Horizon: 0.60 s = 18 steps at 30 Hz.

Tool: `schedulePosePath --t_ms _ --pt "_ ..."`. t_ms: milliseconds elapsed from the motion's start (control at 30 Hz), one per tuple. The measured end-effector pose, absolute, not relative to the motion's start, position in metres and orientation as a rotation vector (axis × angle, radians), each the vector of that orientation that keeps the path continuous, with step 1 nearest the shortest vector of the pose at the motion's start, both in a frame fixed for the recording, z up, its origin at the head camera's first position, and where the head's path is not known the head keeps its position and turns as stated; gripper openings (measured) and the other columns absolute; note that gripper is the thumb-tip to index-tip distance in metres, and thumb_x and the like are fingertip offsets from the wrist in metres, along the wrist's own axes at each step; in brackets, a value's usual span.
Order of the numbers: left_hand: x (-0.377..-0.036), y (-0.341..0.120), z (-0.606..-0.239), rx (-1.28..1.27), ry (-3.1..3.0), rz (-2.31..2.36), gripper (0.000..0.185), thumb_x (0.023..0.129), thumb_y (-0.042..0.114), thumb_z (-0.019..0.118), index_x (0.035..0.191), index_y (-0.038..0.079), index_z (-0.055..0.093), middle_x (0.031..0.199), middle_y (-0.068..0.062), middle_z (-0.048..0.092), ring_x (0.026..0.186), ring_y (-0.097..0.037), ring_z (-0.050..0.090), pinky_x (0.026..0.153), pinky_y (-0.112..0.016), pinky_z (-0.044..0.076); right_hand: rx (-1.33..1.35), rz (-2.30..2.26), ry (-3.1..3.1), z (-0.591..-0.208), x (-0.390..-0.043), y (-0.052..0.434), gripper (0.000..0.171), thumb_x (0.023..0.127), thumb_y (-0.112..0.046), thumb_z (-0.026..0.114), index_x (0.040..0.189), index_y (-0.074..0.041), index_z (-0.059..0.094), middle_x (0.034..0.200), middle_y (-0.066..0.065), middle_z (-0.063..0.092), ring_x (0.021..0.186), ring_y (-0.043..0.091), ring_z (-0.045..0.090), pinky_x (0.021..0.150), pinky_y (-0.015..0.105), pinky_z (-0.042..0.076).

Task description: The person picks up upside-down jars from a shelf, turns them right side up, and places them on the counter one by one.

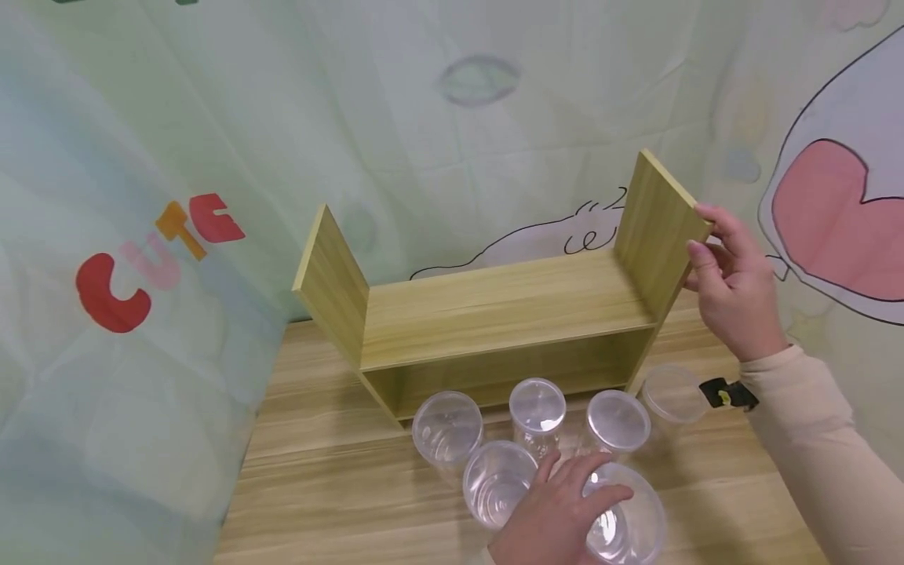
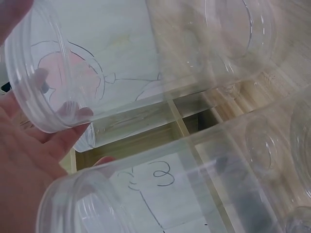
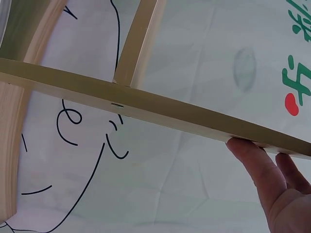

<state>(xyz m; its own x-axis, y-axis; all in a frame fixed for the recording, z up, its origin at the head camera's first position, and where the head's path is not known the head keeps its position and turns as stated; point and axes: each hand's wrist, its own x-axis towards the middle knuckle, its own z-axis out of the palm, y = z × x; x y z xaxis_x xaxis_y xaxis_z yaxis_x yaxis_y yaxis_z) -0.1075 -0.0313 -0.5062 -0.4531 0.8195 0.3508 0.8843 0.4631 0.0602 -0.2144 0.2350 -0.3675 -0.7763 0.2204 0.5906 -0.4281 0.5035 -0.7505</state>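
A light wooden desktop shelf (image 1: 508, 310) stands on the table, with a raised panel at each end. My right hand (image 1: 741, 290) grips the front edge of its right panel (image 1: 664, 227), thumb and fingers about the board. In the right wrist view the fingertips (image 3: 248, 148) lie against the wooden edge (image 3: 180, 109). My left hand (image 1: 558, 502) is spread low among clear plastic jars, its thumb over the mouth of a wide jar (image 1: 646, 510). Left of it stands another jar (image 1: 497, 490). Fingertips (image 2: 82, 114) overlap a jar's rim in the left wrist view.
More clear jars, one at the left (image 1: 445, 431), one in the middle (image 1: 537, 408) and one at the right (image 1: 617, 424), stand before the shelf. A round clear piece (image 1: 671, 392) is beside its right foot. Printed cloth (image 1: 424, 157) hangs behind the wooden table (image 1: 318, 471).
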Motion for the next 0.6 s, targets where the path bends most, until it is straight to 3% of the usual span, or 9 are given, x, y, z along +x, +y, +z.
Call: schedulePosePath --t_ms 367,600 --pt "-0.1048 -0.031 -0.5059 -1.463 -2.483 -0.296 0.082 0.063 0.073 0.076 0.132 0.032 0.057 0.144 0.0 0.047 0.129 -0.013 0.048 0.105 -0.047 0.04 0.168 1.314 -2.093 -0.3681 -0.2143 0.2345 0.045 0.102 -0.002 0.048 0.145 -0.013 0.048 0.117 -0.003 0.054 0.101 0.005 0.061 0.068 0.015 0.053" --pt "-0.1045 -0.0297 -0.5057 -1.463 -2.5 -0.204 0.083 0.067 0.081 0.067 0.134 0.034 0.056 0.142 0.0 0.048 0.127 -0.011 0.05 0.105 -0.048 0.04 0.185 1.328 -2.091 -0.3682 -0.2146 0.234 0.046 0.102 -0.001 0.047 0.146 -0.012 0.048 0.116 -0.002 0.053 0.101 0.006 0.062 0.069 0.016 0.053"
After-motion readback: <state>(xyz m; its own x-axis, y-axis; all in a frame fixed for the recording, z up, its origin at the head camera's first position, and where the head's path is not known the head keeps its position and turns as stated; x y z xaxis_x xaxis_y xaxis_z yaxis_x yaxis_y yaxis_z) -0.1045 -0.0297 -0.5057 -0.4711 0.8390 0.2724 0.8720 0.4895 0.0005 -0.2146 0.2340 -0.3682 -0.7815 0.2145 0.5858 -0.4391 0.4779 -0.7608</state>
